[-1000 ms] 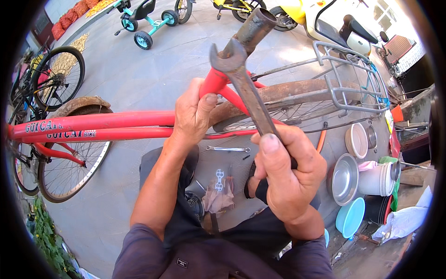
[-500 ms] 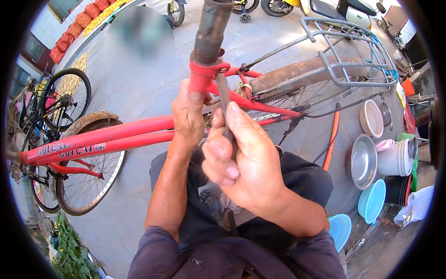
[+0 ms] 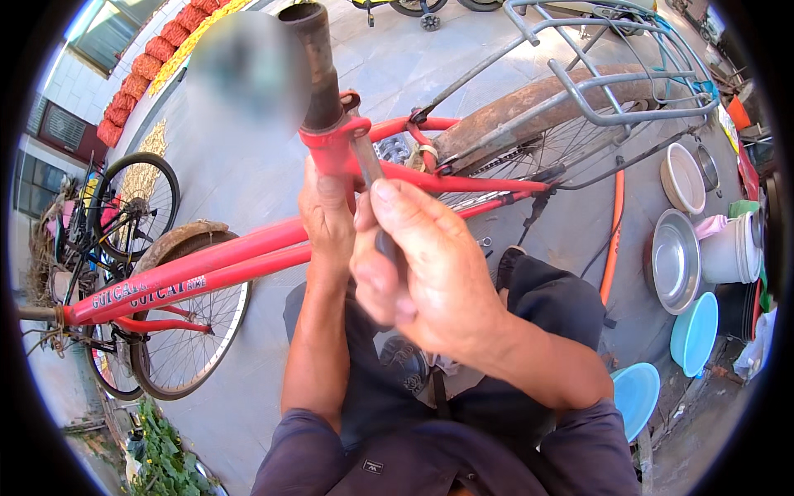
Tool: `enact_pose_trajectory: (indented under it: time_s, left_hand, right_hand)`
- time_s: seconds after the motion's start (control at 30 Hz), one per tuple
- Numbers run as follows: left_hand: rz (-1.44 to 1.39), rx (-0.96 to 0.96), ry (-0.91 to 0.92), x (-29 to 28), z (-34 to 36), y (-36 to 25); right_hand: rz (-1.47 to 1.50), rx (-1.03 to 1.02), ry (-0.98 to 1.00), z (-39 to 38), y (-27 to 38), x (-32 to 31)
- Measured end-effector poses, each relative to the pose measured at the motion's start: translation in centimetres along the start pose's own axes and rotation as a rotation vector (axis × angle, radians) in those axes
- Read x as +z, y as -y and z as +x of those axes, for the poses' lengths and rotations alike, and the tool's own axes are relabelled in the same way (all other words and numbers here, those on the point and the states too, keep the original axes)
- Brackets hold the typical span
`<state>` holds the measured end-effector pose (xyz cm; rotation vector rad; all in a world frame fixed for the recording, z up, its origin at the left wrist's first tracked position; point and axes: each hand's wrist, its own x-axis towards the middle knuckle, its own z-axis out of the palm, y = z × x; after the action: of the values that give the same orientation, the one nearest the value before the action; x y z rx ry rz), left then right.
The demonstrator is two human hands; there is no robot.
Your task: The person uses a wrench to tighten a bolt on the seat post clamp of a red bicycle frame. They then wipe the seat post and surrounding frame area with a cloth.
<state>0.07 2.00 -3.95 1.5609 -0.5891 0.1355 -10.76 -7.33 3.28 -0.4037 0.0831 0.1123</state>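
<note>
A red bicycle frame [image 3: 198, 269] stretches across in front of me, with a rusty, open-topped tube [image 3: 316, 70] rising from its seat clamp [image 3: 335, 135]. My left hand [image 3: 327, 217] is closed around the red seat tube just below the clamp. In my right hand [image 3: 434, 269], a narrow flat metal tool [image 3: 369, 162] is pinched between thumb and curled fingers. Its upper end meets the clamp's ears beside the bolt; its exact tip shape cannot be made out. The tool's dark lower end shows below my thumb.
The rear wheel's rusty mudguard [image 3: 504, 124] and a grey metal rack [image 3: 612, 83] extend right. A front wheel [image 3: 194, 322] and another bicycle [image 3: 136, 207] are left. Basins [image 3: 695, 331], a metal bowl [image 3: 674, 260] and an orange hose [image 3: 614, 240] lie right. Red mesh sacks [image 3: 132, 87] line the wall.
The view has shifted, and the rusty tube and clamp now appear farther left. The tool's upper end sits closer against the clamp ears. Both hands keep their grips.
</note>
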Motion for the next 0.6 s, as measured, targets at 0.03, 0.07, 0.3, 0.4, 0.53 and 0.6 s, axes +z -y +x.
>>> enact_pose_trajectory:
  time_s: [0.03, 0.07, 0.3, 0.4, 0.53, 0.6]
  left_hand:
    - [-0.032, -0.028, -0.004, 0.2, 0.1, -0.2]
    - [-0.055, 0.029, -0.007, 0.5, 0.5, -0.4]
    - [-0.067, 0.026, 0.109, 0.4, 0.6, -0.3]
    - [-0.019, 0.061, 0.059, -0.4, 0.5, 1.5]
    - [-0.071, 0.015, 0.006, -0.6, 0.4, 2.7]
    - [-0.081, 0.035, 0.009, -0.8, 0.4, 3.3]
  right_hand:
    - [-0.016, -0.022, 0.032, 0.2, 0.0, -0.6]
    - [-0.033, -0.044, 0.065, 0.6, 0.0, -1.3]
    - [-0.193, -0.182, -0.095, 1.5, 1.6, -1.8]
    - [-0.611, -0.312, -0.243, 1.9, 1.3, -2.0]
    - [-1.198, -0.910, -0.210, 1.9, 2.0, -2.5]
    - [-1.370, -1.208, -0.207, 1.8, 2.9, -2.3]
